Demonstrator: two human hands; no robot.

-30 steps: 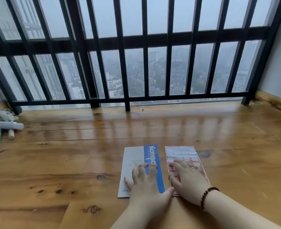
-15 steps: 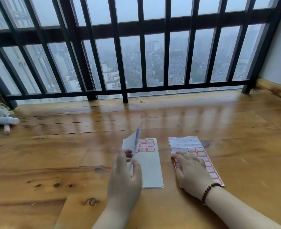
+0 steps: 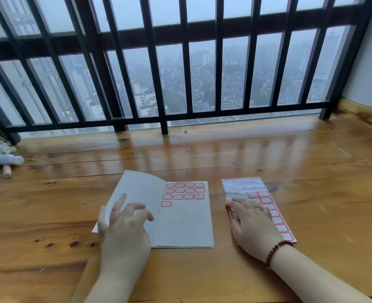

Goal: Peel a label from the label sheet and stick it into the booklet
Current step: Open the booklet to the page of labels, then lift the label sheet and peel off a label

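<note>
The booklet (image 3: 180, 224) lies open on the wooden table, grey pages up. Several red-bordered labels (image 3: 184, 191) sit in rows at the top of its right page. My left hand (image 3: 124, 228) hovers over the left page with fingers spread, holding nothing. To the right lies the label sheet (image 3: 244, 185), its upper part bare backing, with red-bordered labels running down its right side. My right hand (image 3: 254, 226) rests flat on the sheet's lower left part, fingers slightly apart, a bead bracelet at the wrist.
The wooden table (image 3: 311, 204) runs back to a black barred railing (image 3: 163, 119) in front of a window. A white tube and bundled items (image 3: 1, 159) lie at the far left edge. A wall closes the right side.
The booklet was closed with its blue cover up; my left hand lifted the cover and swung it left, and it now lies open. My right hand stayed on the label sheet.
</note>
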